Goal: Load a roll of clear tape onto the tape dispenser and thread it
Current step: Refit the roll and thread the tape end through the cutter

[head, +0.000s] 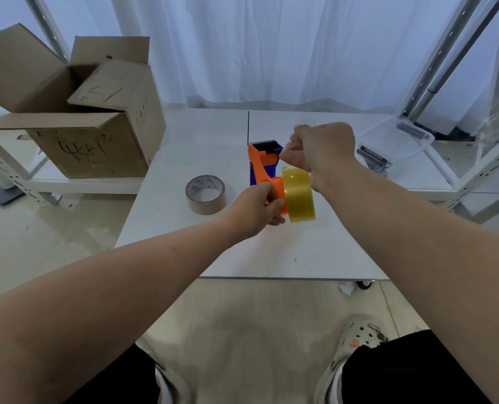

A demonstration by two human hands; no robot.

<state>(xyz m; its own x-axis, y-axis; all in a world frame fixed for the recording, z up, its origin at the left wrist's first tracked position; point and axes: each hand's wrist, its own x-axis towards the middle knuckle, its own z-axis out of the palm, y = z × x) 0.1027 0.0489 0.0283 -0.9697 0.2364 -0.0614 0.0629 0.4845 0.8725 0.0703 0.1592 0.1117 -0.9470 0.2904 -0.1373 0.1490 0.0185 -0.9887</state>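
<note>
An orange and blue tape dispenser (261, 163) is held above the white table (271, 252), its black toothed blade at the far end. A yellowish clear tape roll (299, 195) sits on its hub at the near end. My left hand (257, 209) grips the orange frame beside the roll. My right hand (321, 151) is curled just right of the blade end, its fingertips pinched together above the roll; the tape's loose end between them is too faint to make out.
A used-up brown tape roll (205, 194) lies on the table left of the dispenser. An open cardboard box (76, 112) stands on a shelf at the left. A clear plastic bin (395, 144) and a metal clip (372, 157) sit at the right.
</note>
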